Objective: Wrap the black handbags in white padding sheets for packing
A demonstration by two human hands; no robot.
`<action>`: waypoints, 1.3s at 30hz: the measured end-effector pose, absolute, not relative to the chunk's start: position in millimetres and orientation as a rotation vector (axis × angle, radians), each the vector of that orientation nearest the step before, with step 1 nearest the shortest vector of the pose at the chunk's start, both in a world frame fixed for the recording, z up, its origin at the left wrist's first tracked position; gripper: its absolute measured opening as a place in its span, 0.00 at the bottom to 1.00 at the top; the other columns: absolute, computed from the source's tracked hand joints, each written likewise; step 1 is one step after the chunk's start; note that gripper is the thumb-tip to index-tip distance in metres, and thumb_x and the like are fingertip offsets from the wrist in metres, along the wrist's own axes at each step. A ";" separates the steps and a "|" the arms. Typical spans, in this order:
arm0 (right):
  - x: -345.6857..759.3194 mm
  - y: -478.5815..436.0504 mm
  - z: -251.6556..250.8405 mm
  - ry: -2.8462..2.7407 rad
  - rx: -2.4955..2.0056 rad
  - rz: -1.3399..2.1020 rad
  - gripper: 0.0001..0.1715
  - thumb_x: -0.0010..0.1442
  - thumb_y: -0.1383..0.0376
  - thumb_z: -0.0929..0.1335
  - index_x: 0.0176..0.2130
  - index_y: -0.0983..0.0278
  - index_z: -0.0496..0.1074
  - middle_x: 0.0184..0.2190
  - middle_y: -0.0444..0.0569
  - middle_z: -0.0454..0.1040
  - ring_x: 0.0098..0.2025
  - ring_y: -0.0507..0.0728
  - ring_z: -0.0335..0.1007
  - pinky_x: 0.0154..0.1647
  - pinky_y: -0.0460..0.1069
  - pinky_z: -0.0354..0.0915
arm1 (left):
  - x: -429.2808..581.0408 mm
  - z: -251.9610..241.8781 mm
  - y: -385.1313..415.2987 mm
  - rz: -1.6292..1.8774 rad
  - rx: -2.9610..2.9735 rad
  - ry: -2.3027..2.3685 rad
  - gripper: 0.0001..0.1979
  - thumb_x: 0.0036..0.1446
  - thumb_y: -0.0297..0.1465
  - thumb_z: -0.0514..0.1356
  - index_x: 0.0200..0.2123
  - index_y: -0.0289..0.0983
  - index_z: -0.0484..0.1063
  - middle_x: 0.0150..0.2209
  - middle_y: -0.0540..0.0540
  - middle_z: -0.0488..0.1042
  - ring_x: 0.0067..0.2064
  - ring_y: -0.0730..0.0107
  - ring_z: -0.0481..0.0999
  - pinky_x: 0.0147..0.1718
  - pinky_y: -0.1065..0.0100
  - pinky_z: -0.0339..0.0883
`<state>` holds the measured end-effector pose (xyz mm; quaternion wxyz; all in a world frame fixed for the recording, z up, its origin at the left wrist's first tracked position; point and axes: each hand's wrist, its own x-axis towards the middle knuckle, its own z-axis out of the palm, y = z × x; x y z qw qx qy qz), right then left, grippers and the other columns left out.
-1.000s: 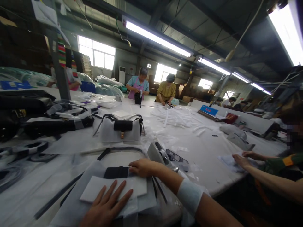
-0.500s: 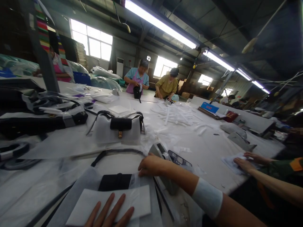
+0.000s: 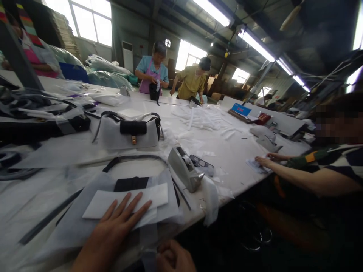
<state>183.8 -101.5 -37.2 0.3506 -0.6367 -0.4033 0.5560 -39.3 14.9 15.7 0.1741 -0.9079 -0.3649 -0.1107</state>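
Note:
My left hand lies flat with fingers spread on a white foam sheet. Beneath the sheet is a black handbag wrapped in translucent white paper, its dark strap looping out at the top. A strip of clear tape runs down from the sheet over the near edge. Beside that strip's lower end, my right hand is closed with curled fingers, partly cut off by the frame; whatever it grips is hidden. A grey tape dispenser stands right of the bag.
Another handbag, black and paper-covered, stands behind. A dark phone-like device lies by the dispenser. White strips are heaped farther back. Dark bags pile up at left. A co-worker's hands work at right; two people stand across the table.
My right hand has moved from the bag's upper right, by the dispenser, down to the near edge beside the tape. The left hand stays on the foam sheet. The view has shifted.

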 end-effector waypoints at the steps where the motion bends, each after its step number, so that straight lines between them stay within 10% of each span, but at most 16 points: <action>1: 176.7 -99.7 -40.6 -0.909 -1.610 1.474 0.33 0.44 0.38 0.73 0.33 0.63 0.71 0.21 0.42 0.71 0.23 0.53 0.68 0.25 0.46 0.63 | -39.1 16.3 14.8 -0.313 -2.579 -1.049 0.42 0.56 0.17 0.48 0.70 0.51 0.42 0.70 0.49 0.52 0.67 0.54 0.60 0.57 0.50 0.68; 6: 176.1 -94.8 -16.1 -0.589 -1.384 1.719 0.48 0.25 0.38 0.79 0.37 0.65 0.69 0.20 0.39 0.69 0.21 0.51 0.66 0.27 0.49 0.67 | -38.4 19.8 14.8 -0.293 -2.628 -1.096 0.45 0.55 0.15 0.49 0.70 0.52 0.40 0.71 0.49 0.50 0.68 0.53 0.56 0.59 0.48 0.66; 20: 207.1 -110.2 -14.9 -1.048 -1.586 1.547 0.24 0.49 0.47 0.73 0.31 0.64 0.70 0.20 0.39 0.66 0.22 0.48 0.62 0.23 0.43 0.58 | -36.2 19.9 12.2 -0.335 -2.582 -1.116 0.47 0.53 0.11 0.47 0.70 0.55 0.40 0.70 0.49 0.53 0.68 0.54 0.58 0.59 0.48 0.67; 26: 228.4 -98.8 20.6 -2.084 -1.567 0.780 0.14 0.58 0.53 0.72 0.29 0.60 0.75 0.20 0.43 0.75 0.21 0.52 0.70 0.19 0.43 0.57 | -33.5 18.0 13.8 -0.344 -2.496 -1.046 0.46 0.54 0.13 0.46 0.69 0.55 0.42 0.69 0.49 0.55 0.66 0.54 0.62 0.56 0.51 0.70; 30: 218.5 -62.9 83.7 -2.289 -1.031 -0.099 0.23 0.69 0.51 0.63 0.52 0.64 0.72 0.42 0.52 0.81 0.41 0.58 0.79 0.46 0.49 0.73 | -33.4 10.8 16.9 -0.402 -2.473 -1.004 0.40 0.58 0.18 0.48 0.69 0.53 0.45 0.68 0.48 0.57 0.64 0.51 0.65 0.53 0.50 0.71; 33: 201.7 -33.1 104.1 -2.445 -0.830 -0.396 0.18 0.71 0.59 0.62 0.56 0.64 0.70 0.54 0.50 0.77 0.57 0.59 0.72 0.65 0.56 0.62 | -35.6 3.0 19.9 -0.474 -2.436 -0.947 0.33 0.63 0.23 0.48 0.69 0.51 0.48 0.68 0.48 0.58 0.63 0.52 0.67 0.53 0.51 0.69; 39: 214.4 -11.7 97.5 -2.499 -0.684 -0.405 0.12 0.69 0.71 0.63 0.45 0.67 0.75 0.44 0.46 0.82 0.49 0.54 0.78 0.65 0.52 0.62 | -35.3 -4.2 22.6 -0.531 -2.392 -0.970 0.34 0.61 0.23 0.48 0.68 0.53 0.51 0.69 0.51 0.57 0.64 0.55 0.63 0.58 0.54 0.56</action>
